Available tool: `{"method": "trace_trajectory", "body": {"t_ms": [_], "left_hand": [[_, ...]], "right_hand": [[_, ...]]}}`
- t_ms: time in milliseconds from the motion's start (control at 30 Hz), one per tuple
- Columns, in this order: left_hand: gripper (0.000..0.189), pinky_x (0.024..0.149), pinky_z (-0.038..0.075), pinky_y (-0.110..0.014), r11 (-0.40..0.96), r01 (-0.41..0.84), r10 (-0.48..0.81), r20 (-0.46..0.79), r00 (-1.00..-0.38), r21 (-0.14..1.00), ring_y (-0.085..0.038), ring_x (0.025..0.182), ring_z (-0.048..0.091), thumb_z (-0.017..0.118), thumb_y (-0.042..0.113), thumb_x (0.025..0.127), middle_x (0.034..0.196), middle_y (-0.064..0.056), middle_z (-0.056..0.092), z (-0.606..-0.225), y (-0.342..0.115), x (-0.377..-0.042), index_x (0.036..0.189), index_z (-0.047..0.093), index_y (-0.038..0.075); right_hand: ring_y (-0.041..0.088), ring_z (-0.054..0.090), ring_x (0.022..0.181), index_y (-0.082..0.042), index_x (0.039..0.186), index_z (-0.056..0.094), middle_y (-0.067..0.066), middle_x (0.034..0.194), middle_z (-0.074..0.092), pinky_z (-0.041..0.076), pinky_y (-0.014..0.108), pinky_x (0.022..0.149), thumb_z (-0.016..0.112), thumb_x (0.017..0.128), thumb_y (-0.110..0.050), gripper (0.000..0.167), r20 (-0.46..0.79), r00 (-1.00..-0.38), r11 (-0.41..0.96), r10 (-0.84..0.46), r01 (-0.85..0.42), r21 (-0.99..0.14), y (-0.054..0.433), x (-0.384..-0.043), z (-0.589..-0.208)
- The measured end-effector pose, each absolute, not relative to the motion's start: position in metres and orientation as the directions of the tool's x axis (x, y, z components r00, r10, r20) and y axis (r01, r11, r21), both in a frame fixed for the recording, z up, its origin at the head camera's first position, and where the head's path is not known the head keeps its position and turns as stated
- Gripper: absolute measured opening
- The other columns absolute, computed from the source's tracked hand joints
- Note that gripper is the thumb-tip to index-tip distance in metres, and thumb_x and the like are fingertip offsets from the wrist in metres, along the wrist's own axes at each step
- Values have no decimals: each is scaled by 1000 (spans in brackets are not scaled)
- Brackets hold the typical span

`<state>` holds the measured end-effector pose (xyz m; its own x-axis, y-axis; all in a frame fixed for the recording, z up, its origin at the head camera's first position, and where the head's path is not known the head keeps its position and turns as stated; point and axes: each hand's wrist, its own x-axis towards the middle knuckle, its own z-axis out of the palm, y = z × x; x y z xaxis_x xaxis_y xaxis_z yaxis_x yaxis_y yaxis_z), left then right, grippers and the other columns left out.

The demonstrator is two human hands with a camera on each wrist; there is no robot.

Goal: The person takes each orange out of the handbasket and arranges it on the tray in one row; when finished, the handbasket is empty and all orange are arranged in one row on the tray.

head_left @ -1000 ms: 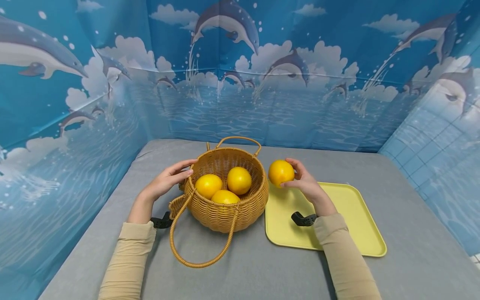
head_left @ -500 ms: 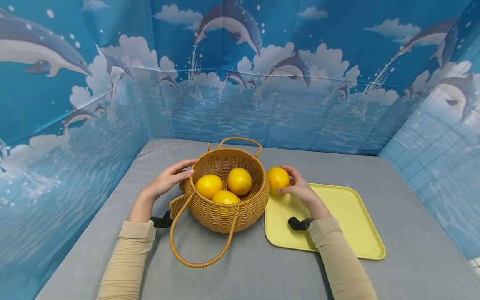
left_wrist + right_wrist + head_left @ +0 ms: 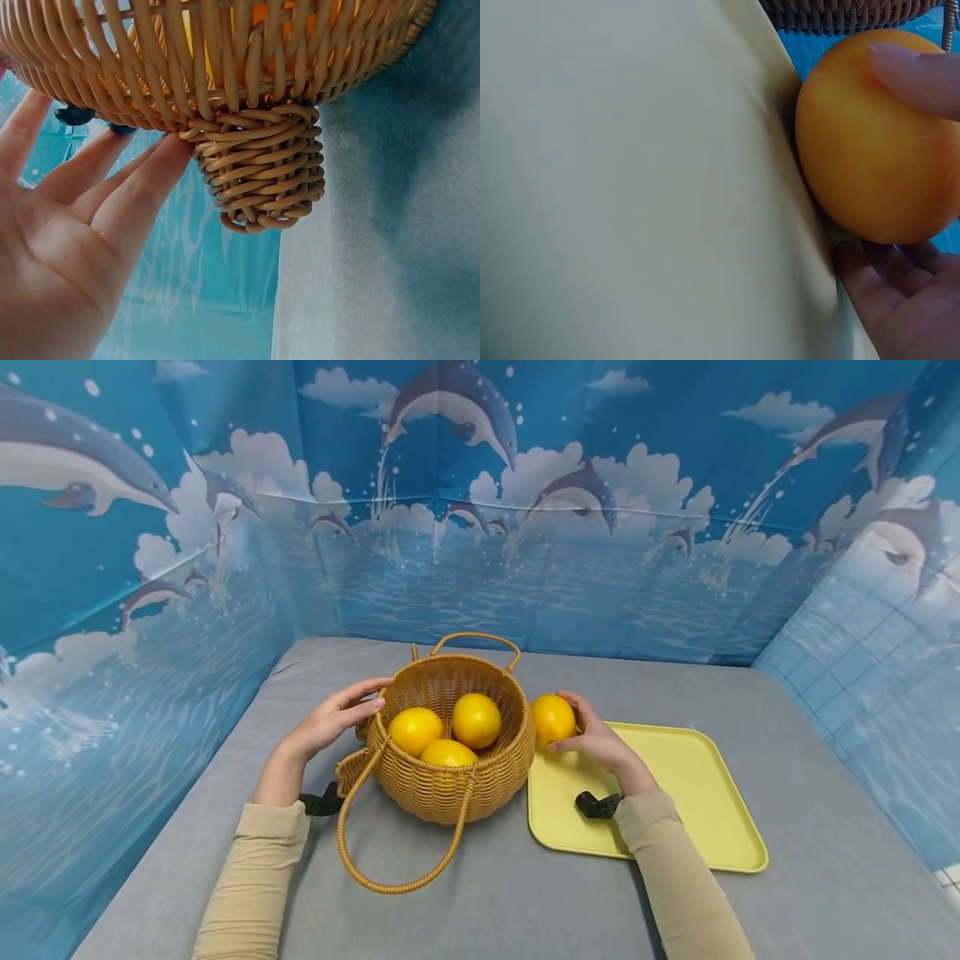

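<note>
An orange (image 3: 553, 722) is in my right hand (image 3: 600, 742), thumb on one side and fingers on the other, by the right side of a wicker basket (image 3: 450, 797). In the right wrist view the orange (image 3: 877, 142) sits low against the tray's edge, with the thumb across it and fingertips beneath. My left hand (image 3: 330, 722) rests on the basket's left rim. Its extended fingers (image 3: 142, 184) touch the woven outer wall in the left wrist view, beside a stubby woven projection (image 3: 259, 172). Three more oranges (image 3: 477, 721) lie inside the basket.
A yellow tray (image 3: 675, 827) lies right of the basket, partly under my right forearm. One basket handle (image 3: 397, 888) droops toward me on the grey table (image 3: 480, 910); the other handle (image 3: 480, 635) stands up at the back. A dolphin-printed curtain (image 3: 480, 568) encloses the table.
My right hand has moved left and lower with the orange, bringing it close beside the basket over the tray's far left corner. The left hand has stayed on the rim.
</note>
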<state>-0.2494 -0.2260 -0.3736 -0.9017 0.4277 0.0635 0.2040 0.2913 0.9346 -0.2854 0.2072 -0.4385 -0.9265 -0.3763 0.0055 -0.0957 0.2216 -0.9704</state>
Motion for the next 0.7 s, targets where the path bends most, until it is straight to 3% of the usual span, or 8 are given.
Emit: {"method": "trace_trajectory", "body": {"t_ms": [133, 700], "left_hand": [[50, 102, 32, -54, 290, 203, 428, 63, -902, 935, -30, 132, 33, 52, 36, 97, 148, -8, 33, -374, -226, -249, 143, 41, 20], [50, 102, 32, -54, 291, 203, 428, 62, -901, 935, -30, 132, 33, 52, 37, 97, 147, -7, 33, -376, -227, -252, 143, 42, 21]], "right_hand": [[38, 27, 132, -8, 149, 13, 19, 148, 22, 19, 53, 108, 76, 74, 2, 99, -11, -921, 230, -390, -85, -969, 209, -286, -437], [35, 17, 139, -3, 150, 10, 18, 153, 14, 14, 51, 111, 75, 78, -2, 97, -42, -906, 229, -420, -61, -972, 214, -285, -429]]}}
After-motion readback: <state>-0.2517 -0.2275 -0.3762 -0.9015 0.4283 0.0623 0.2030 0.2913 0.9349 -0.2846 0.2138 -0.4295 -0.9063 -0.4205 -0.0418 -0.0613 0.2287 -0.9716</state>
